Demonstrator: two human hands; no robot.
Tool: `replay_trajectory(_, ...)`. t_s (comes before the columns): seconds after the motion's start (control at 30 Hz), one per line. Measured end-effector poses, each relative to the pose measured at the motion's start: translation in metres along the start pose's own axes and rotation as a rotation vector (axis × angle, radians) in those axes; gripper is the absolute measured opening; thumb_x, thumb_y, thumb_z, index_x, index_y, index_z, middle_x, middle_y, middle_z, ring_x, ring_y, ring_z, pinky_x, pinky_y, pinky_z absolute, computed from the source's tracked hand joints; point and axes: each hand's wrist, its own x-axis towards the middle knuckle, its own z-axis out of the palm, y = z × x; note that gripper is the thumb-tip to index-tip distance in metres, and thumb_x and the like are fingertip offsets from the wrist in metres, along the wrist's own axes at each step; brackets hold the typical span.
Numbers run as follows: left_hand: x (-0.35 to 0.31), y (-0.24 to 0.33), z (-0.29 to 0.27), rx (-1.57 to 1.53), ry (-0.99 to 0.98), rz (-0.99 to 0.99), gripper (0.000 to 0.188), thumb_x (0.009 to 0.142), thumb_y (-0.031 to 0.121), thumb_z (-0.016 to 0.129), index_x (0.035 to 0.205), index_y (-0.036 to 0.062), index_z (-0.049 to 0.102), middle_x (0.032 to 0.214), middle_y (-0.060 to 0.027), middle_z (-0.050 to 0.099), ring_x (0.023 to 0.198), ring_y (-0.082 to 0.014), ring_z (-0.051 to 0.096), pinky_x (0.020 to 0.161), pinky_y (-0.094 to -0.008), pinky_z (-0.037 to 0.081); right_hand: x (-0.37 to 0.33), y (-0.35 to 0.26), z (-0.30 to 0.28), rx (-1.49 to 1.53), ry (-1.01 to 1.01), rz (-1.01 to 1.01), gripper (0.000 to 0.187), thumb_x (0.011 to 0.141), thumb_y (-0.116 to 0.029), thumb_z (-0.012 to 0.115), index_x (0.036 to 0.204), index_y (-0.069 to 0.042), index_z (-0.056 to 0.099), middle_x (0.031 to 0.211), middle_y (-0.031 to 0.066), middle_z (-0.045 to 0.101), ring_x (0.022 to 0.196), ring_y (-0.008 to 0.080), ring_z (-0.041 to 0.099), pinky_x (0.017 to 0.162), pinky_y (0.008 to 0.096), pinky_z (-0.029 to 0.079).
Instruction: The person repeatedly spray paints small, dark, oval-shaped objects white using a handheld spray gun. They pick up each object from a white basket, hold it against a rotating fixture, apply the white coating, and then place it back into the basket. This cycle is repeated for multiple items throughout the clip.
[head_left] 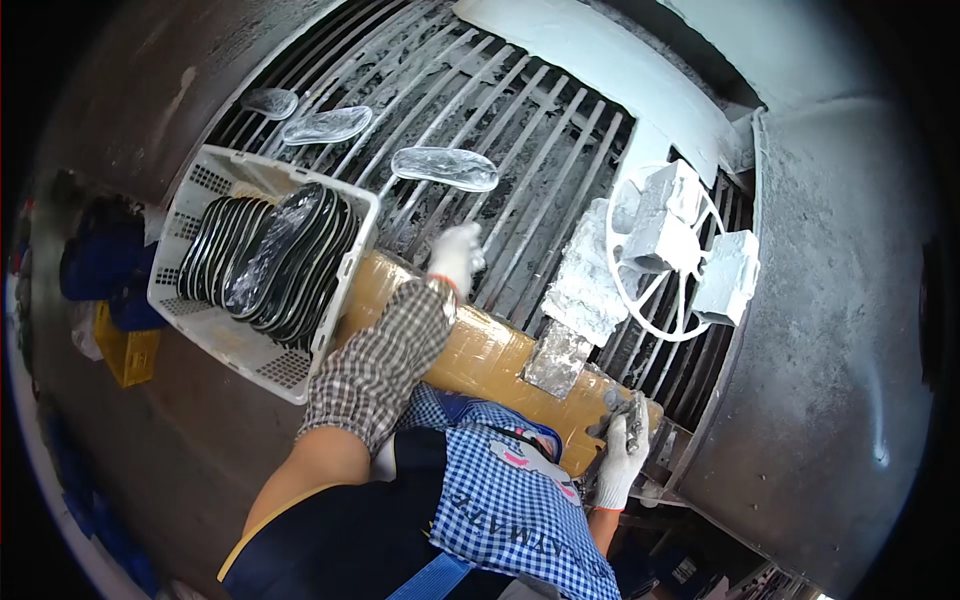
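My left hand (457, 256), in a white knit glove below a checked sleeve, is over the near ends of the metal bars, by the padded brown board. Its fingers are partly turned away, and I cannot make out anything in them. Beyond it, a shiny clear-silver shoe sole (444, 169) lies across the bars. Two more such soles (327, 125) lie farther left. Low on the right, my gloved right hand (623, 458) is closed around a grey metal tool (637, 424) beside the board's end. Its kind is unclear.
A white plastic crate (225, 345) at left holds several dark soles standing in a row. The tape-covered brown board (490, 350) runs along my front. A whitened spoked wheel (650, 315) with block-like pieces stands at right. Metal walls (820, 400) flank the bars (520, 130).
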Motion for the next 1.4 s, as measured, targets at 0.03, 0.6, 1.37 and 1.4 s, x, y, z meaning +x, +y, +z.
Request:
replay_trajectory(0.03, -0.029, 0.000, -0.004, 0.053, -0.080, 0.021, 0.035, 0.098, 0.024, 0.074, 0.124, 0.0039, 0.063, 0.096, -0.0051, 0.064, 0.078, -0.0165, 0.062, 0.068, -0.0309, 0.054, -0.002, -0.006, 0.004, 0.016, -0.011, 0.015, 0.057, 0.106, -0.013, 0.062, 0.158, 0.003, 0.046, 0.111, 0.0112, 0.068, 0.085, 0.0167, 0.069, 0.078, 0.0319, 0.058)
replay_trajectory(0.6, -0.299, 0.174, -0.139, 1.185, 0.980, 1.132, 0.083, 0.087, 0.030, 0.087, 0.156, 0.0027, 0.049, 0.147, -0.0217, 0.057, 0.132, -0.0345, 0.060, 0.111, -0.0446, 0.051, 0.003, 0.020, 0.002, 0.083, -0.186, -0.095, 0.061, 0.104, -0.017, 0.064, 0.159, 0.003, 0.046, 0.110, 0.0125, 0.069, 0.086, 0.0165, 0.068, 0.078, 0.0319, 0.057)
replay_trajectory(1.37, -0.277, 0.233, -0.207, 0.408, 0.296, 0.852, 0.028, 0.092, 0.011, 0.069, 0.116, -0.0032, 0.074, 0.110, -0.0098, 0.075, 0.094, -0.0208, 0.071, 0.077, -0.0378, 0.060, -0.020, 0.049, -0.038, 0.165, -0.131, -0.185, 0.059, 0.104, -0.009, 0.063, 0.159, 0.003, 0.046, 0.124, 0.0078, 0.067, 0.092, 0.0119, 0.063, 0.083, 0.0279, 0.054)
replay_trajectory(1.4, -0.287, 0.231, -0.191, 0.420, 0.304, 0.891, 0.032, 0.093, 0.008, 0.067, 0.121, -0.0050, 0.072, 0.112, -0.0109, 0.074, 0.093, -0.0213, 0.072, 0.075, -0.0368, 0.062, -0.021, 0.047, -0.044, 0.138, -0.167, -0.106, 0.060, 0.105, -0.010, 0.064, 0.160, 0.003, 0.044, 0.133, 0.0097, 0.067, 0.099, 0.0128, 0.064, 0.087, 0.0280, 0.054)
